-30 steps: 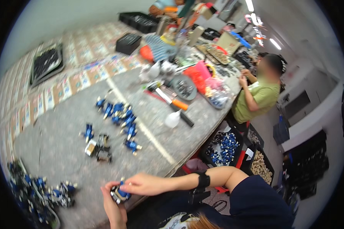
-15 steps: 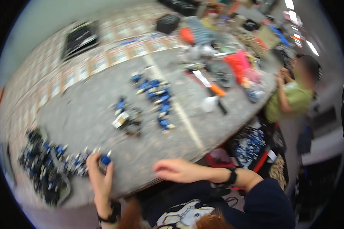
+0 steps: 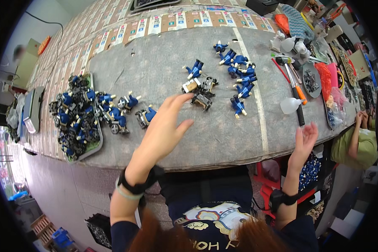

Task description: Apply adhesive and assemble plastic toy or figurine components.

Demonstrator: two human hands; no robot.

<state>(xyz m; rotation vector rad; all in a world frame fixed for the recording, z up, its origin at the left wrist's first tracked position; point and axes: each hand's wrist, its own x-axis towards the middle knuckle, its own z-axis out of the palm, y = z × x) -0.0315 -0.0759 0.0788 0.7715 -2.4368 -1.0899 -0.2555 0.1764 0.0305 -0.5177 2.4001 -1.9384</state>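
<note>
- Nearest the wearer, both forearms came up from the lower edge, each with a dark band at the wrist.
- The right hand (image 3: 303, 140) hung off the table's (image 3: 164, 63) near edge, palm open, fingers loosely spread and slightly curled, holding nothing.
- The left hand (image 3: 166, 126) stretched out over the grey mat, fingers spread and straight, empty, its fingertips pointing at the small cluster just beyond them.
- That cluster (image 3: 200, 90) sat mid-table: a tan-and-black part with dark wheeled pieces touching one another. Nearest thing to the left hand, not yet touched.
- My read: these were small moulded plastic toys, light and stiff, with thin pegs sticking out that could snap. A pinch on the body, thumb on one side and finger on the other, looked safer than taking a limb or wheel.
- Left of the hand, two blue wheeled toys (image 3: 132, 110) lay loose on the mat, near a tray (image 3: 94, 145) heaped with more blue and black ones.
- Further out, a scatter of blue figures (image 3: 239, 73) lay beside a pale stripe on the mat.
- To the right, a hammer (image 3: 296, 94) with an orange grip lay by a white bottle (image 3: 290, 106).
- At the far right edge, another person in a green shirt (image 3: 357, 147) sat working.
</note>
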